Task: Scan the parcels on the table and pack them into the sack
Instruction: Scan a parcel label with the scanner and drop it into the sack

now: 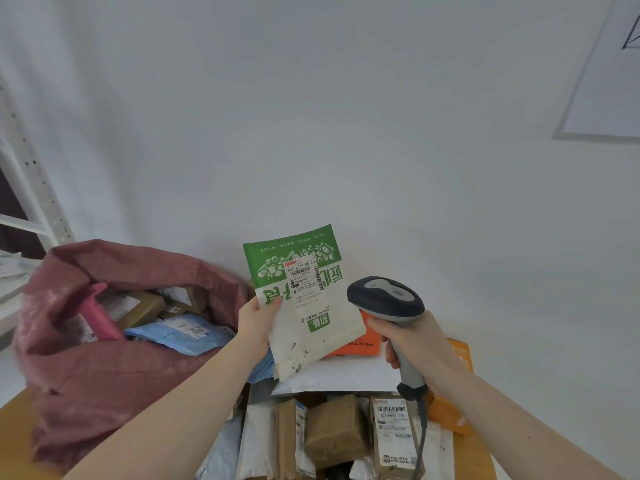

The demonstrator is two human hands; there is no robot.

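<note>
Gripping the handle of the barcode scanner (388, 299), the right hand (414, 337) had its fingers wrapped round it, head tipped toward the parcel. Nearest, on the table (14, 410), unscanned parcels (332, 431) lay heaped below both forearms. Above them the left hand (254, 320) pinched a green-and-white mailer (304, 299) by its left edge, thumb on the front, holding it upright with its shipping label (304, 282) facing the camera. To scan well, the scanner's nose probably needed aiming squarely at the barcode while the mailer was held flat and steady. Farther left, the reddish sack (86, 368) stood open, already holding several parcels.
</note>
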